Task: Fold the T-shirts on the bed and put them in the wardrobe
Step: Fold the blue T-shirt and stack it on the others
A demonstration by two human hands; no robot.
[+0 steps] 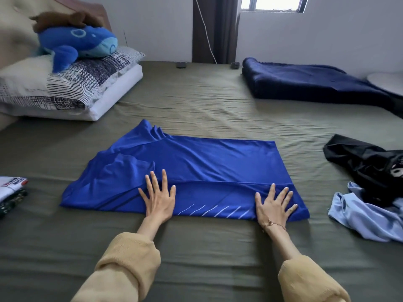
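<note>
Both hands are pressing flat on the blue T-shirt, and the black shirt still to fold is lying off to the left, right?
Not quite. The head view shows both hands, left hand and right hand, flat on the blue T-shirt, but the black shirt lies to the right.

Under my fingers [152, 182] the blue T-shirt [196, 166] is smooth cloth with a slight sheen. The olive bed sheet [196, 258] is matt, creased cotton-like fabric. The whale toy [76, 43], far left, looks fuzzy plush; my sleeves [122, 271] are soft fleece.
</note>
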